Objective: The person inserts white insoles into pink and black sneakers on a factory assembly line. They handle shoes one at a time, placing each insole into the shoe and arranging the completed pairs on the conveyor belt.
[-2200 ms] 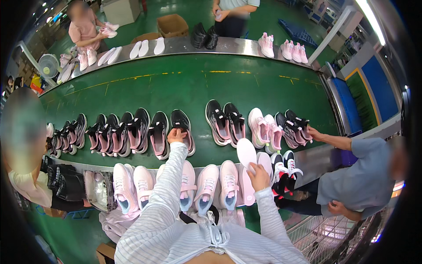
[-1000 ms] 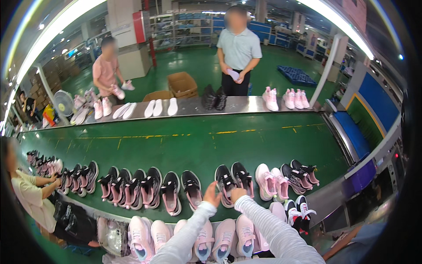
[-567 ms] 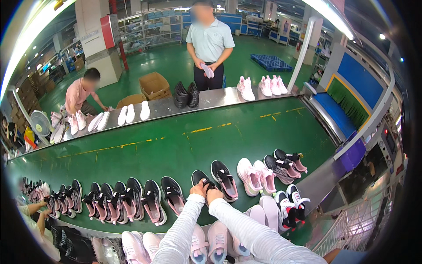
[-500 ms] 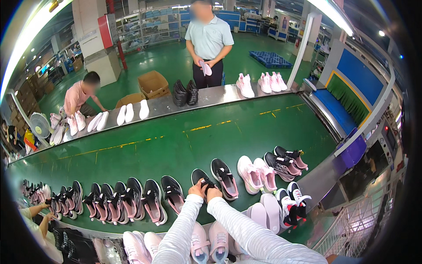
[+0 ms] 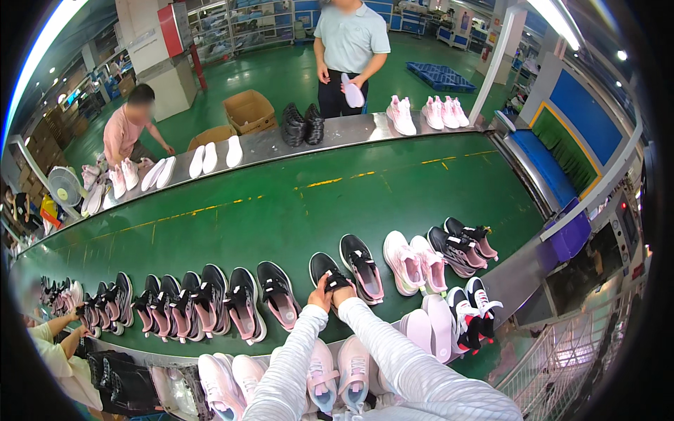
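A black sneaker (image 5: 324,264) with a white sole rests on the green conveyor belt (image 5: 281,210), toe pointing away from me. My left hand (image 5: 321,294) pinches its lace and tongue area from the left. On the other side of the opening, my right hand (image 5: 343,292) has its fingers bent into the same sneaker; the fingertips are partly hidden. Its heel lies under my hands, out of sight. Just to the right stands another black sneaker (image 5: 362,268) with a pink lining, and to the left is a similar black sneaker (image 5: 279,295).
Several black-and-pink sneakers (image 5: 210,302) line the belt leftward. White-pink sneakers (image 5: 406,263), pink insoles (image 5: 440,326) and black-white-red shoes (image 5: 465,316) sit to my right. Pink shoes (image 5: 323,375) stand below my arms. Across the belt, a standing person (image 5: 351,42) holds a pale sole.
The whole scene has shifted in the picture as my head moved. Both hands stay at the same sneaker. The person opposite has lowered one hand and holds the sole in the other.
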Demonstrator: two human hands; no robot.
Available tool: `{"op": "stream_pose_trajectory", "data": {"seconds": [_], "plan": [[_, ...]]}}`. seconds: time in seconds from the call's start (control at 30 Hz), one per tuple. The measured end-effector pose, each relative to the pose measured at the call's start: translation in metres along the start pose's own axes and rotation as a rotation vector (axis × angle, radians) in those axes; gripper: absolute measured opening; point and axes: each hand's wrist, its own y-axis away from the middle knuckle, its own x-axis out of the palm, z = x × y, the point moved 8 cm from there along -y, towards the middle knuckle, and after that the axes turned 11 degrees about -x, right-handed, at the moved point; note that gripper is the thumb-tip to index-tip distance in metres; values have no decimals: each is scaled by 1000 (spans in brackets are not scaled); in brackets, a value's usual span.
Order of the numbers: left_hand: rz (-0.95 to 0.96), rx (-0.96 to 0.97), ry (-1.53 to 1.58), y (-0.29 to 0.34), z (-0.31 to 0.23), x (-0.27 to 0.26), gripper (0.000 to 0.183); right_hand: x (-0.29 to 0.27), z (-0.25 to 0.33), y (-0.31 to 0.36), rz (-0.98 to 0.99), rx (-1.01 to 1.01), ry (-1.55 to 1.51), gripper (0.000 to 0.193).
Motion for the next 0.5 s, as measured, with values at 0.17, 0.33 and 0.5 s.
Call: {"op": "stream_pose_trajectory", "data": {"seconds": [0.17,0.33,0.5], "plan": [[-42,24,31,-1,10,7,51,62,-31,-18,78,144,-209,39],[-9,-33,-9,-11,29,9,48,35,-20,-26,-188,83,-333,34],[-21,-181,-52,-4,-2,5,41,-5,-2,-13,-76,-40,-93,34]]}}
